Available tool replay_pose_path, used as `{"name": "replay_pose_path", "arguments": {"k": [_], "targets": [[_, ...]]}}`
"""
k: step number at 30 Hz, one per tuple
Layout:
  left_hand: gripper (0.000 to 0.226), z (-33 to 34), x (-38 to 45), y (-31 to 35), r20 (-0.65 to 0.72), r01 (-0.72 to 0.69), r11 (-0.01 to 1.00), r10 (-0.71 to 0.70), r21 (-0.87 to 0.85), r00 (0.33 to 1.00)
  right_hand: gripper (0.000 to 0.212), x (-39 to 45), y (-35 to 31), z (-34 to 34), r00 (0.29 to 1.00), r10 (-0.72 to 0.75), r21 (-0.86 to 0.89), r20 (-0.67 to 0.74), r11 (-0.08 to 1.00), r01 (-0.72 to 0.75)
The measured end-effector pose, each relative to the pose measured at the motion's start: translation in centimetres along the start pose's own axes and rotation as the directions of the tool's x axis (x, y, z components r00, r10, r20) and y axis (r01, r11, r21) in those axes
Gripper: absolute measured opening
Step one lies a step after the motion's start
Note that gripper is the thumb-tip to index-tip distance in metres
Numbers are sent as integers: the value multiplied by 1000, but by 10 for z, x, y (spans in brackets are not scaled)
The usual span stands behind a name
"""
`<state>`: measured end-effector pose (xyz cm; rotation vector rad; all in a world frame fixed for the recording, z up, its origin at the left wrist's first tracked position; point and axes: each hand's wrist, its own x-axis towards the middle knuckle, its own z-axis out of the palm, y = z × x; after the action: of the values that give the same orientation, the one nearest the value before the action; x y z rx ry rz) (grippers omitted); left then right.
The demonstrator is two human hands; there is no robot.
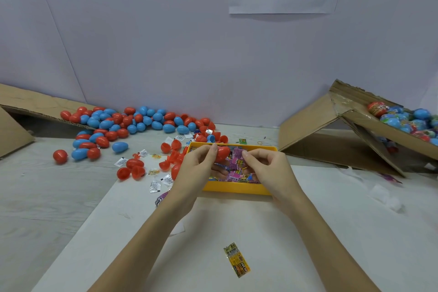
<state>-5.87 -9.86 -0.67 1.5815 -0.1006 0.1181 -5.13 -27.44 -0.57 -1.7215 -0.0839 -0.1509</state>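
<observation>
— Red egg shell (222, 153): who is holding it?
— The left hand (199, 168) is gripping it above the yellow tray (237, 188), centre frame; the right hand (267, 168) is pinching a pink packet (237, 153).

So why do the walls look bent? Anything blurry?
Head view: the wide-angle lens bows wall seams and stretches forearms; light is soft, shadows faint; the left hand, its red egg shell and the pink packet in the right hand look soft.
</observation>
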Motion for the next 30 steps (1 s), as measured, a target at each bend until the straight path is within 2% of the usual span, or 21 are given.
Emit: {"name": "replay_pose_path", "arguments": {"k": [3, 8, 10, 22, 30], "targets": [[28, 0, 0, -1, 13, 10, 999, -10, 35, 1000, 20, -1, 0, -1, 1000, -29, -18, 5, 999, 29], [32, 1, 2, -1, 27, 2, 997, -5, 84, 1000, 19, -1, 1, -4, 991, -133, -215, -18, 968, 126], [35, 1, 1, -1, 43, 4, 994, -9, 110, 999, 19, -2, 1, -4, 987, -159, -245, 5, 957, 156], [40, 0, 1, -1, 32, 9, 989, -14, 145, 999, 18, -2, 0, -3, 986, -163, -173, 37, 971, 167], [34, 1, 1, -1, 27, 12, 992, -16, 128, 1000, 16, 0, 1, -3, 984, -179, -155, 0, 972, 177]]}}
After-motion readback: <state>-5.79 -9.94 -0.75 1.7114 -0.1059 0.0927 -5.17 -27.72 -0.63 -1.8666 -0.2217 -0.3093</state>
